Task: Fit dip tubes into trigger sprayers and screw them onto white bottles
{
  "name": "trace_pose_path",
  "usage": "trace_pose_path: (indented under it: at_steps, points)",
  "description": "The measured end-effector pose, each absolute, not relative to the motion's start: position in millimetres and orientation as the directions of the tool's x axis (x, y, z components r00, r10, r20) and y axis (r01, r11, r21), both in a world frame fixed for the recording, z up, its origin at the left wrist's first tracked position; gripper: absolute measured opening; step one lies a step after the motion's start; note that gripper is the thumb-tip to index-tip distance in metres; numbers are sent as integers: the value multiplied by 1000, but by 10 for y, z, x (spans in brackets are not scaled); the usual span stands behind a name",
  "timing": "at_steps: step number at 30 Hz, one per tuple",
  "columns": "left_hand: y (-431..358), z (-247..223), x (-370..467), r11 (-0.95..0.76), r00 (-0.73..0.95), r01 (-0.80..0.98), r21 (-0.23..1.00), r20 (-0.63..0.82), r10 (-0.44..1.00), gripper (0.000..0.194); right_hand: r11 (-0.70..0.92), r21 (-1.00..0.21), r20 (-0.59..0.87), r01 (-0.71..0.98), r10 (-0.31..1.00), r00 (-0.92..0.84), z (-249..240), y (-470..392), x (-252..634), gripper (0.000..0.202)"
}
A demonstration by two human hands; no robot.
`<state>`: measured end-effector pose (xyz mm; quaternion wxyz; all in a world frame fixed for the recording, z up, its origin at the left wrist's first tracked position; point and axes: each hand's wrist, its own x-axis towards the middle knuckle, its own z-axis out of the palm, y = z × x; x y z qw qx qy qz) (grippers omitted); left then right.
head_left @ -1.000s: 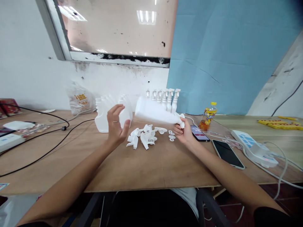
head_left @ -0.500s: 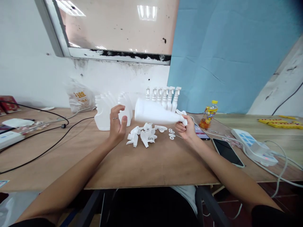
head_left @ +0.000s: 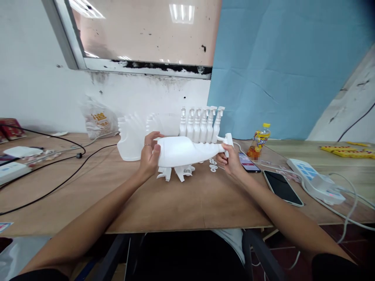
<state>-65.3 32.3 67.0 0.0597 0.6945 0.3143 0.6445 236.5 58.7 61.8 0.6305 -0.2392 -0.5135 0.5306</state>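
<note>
A white plastic bottle (head_left: 187, 151) lies sideways in the air between my hands, its base to the left. My left hand (head_left: 150, 156) is wrapped round the base end. My right hand (head_left: 230, 158) closes round the white spray head (head_left: 228, 140) at the neck end. Beneath the bottle, several loose white spray heads (head_left: 183, 173) lie on the table, partly hidden by it. Small white rings (head_left: 213, 166) sit left of my right hand. Behind stand several white bottles with spray heads (head_left: 203, 127), and at the left more white bottles (head_left: 129, 138) without them.
On the brown table (head_left: 175, 207) at the right are a drink bottle (head_left: 259, 142), two phones (head_left: 283, 188) and a white power strip (head_left: 313, 179) with cables. A plastic bag (head_left: 100, 119) stands at the back left, near black cables (head_left: 58, 192).
The held bottle has turned and come lower, and its spray head now shows upright. My left hand, open beside it before, has moved right and taken hold of its base.
</note>
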Motion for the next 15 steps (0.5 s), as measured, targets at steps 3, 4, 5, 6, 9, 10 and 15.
trace_pose_path:
  at_steps: [3,4,5,6,9,10,15]
  points:
    - [345,655,-613,-685,-101,194,702,709,698,53,403,-827,449,-392,893,-29,608,570,2330,35]
    - [350,654,-600,-646,-118,134,751,660,742,53,409,-826,454,-388,890,-30,607,570,2325,35]
    - [353,655,-587,-614,-121,77,786,618,777,52,406,-828,454,-387,890,-38,606,572,2324,36]
    - [353,655,-575,-586,-111,26,810,585,804,51,400,-831,450,-387,892,-45,603,575,2324,36]
    - [342,649,-547,-526,-40,-41,849,525,850,48,379,-847,426,-374,903,-49,587,581,2325,35]
    - [341,642,-543,-519,-27,-39,854,518,855,47,373,-853,418,-366,907,-48,578,581,2323,34]
    - [379,583,-555,-555,-101,57,830,557,824,45,360,-870,397,-339,917,-46,536,574,2311,35]
